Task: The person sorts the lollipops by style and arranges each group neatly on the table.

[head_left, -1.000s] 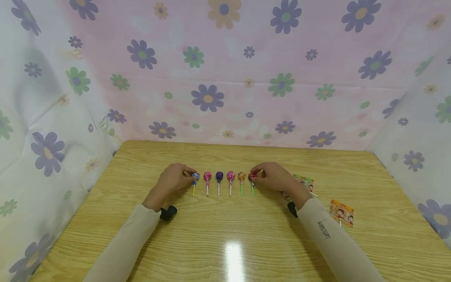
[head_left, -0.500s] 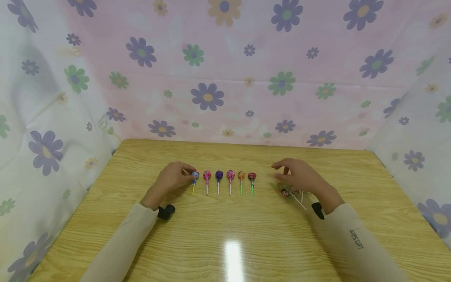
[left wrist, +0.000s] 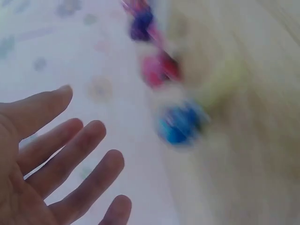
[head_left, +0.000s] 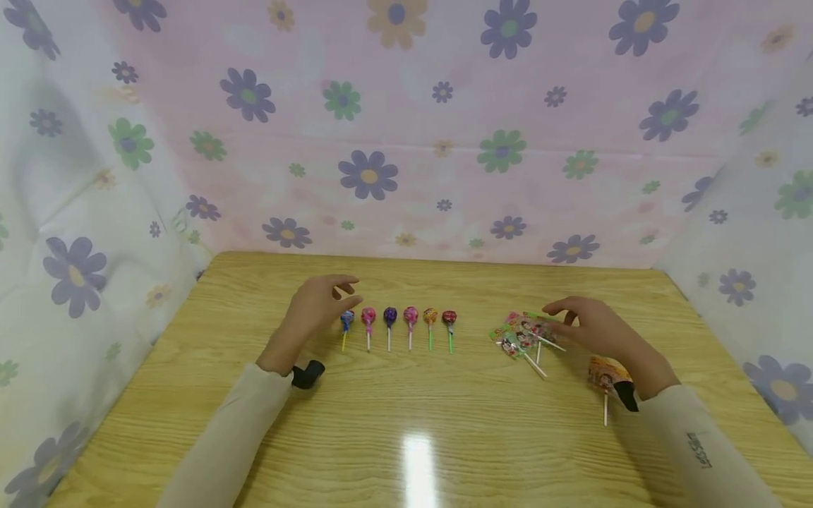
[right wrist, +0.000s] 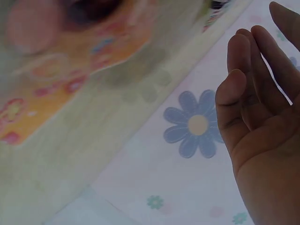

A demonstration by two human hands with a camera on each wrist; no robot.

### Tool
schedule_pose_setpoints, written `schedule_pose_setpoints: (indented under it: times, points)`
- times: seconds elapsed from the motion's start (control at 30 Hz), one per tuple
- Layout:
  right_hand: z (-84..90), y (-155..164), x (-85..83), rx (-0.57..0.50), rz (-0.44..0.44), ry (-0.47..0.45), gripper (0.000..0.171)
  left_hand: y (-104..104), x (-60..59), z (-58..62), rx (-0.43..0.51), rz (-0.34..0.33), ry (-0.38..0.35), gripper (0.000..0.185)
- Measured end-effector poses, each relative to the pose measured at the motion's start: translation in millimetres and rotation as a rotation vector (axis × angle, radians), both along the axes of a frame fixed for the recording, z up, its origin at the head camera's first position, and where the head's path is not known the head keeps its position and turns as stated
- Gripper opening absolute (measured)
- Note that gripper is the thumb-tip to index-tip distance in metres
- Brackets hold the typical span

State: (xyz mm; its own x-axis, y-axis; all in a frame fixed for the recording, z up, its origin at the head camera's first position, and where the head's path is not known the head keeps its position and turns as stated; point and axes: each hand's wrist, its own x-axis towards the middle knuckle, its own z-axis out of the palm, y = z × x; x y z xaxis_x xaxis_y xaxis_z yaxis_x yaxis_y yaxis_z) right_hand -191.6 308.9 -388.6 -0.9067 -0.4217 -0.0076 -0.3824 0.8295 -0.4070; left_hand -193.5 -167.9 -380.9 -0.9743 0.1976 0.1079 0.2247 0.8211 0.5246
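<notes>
Several lollipops lie in a row across the middle of the table, heads away from me and sticks toward me. From the left they are a blue lollipop (head_left: pixel 346 319), a pink one (head_left: pixel 368 317), a purple one (head_left: pixel 390 316), another pink one (head_left: pixel 411 316), an orange one (head_left: pixel 430 317) and a dark red one (head_left: pixel 449 318). My left hand (head_left: pixel 312 310) hovers just by the blue lollipop, fingers spread and holding nothing. On the right, my right hand (head_left: pixel 597 328) is over the table beside a cluster of flat wrapped lollipops (head_left: pixel 524 334), its fingers loosely bent around nothing.
An orange-wrapped flat lollipop (head_left: pixel 606 374) lies under my right wrist, partly covered by the black wrist strap (head_left: pixel 626 396). The wooden table (head_left: pixel 356 437) meets flowered cloth walls (head_left: pixel 406 183) at its back and sides.
My right hand has left the dark red lollipop and moved right, past the flat wrapped cluster. My left hand has let go of the blue lollipop and lifted slightly.
</notes>
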Motion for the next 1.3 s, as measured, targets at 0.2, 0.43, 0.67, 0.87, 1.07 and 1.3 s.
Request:
schedule_pose_setpoints:
  times: [0.2,0.43,0.67,0.87,1.07,1.3]
  points:
    - [-15.3,10.6,0.8,-0.037,-0.018,-0.056,0.044,55.0,8.6,13.7,0.038,-0.080,0.056,0.038]
    - [-22.0,9.1,5.3,-0.021,0.002,-0.038,0.045,123.7,12.3,9.5,0.025,-0.224,0.016,0.031]
    - [-24.7,8.4,7.0,0.010,0.022,-0.025,0.047,173.1,11.9,-12.4,-0.019,-0.346,-0.049,0.030]
    - [-25.6,9.4,5.3,0.014,0.021,-0.027,0.050,203.0,7.4,-29.0,-0.090,-0.357,-0.045,0.032]
    - [-26.3,9.2,5.4,0.016,0.020,-0.019,0.048,222.8,5.6,-33.9,-0.217,-0.350,-0.032,0.058]
    - [-25.0,7.7,4.5,0.010,0.021,-0.020,0.048,235.5,5.5,-35.0,-0.375,-0.346,0.006,0.069]
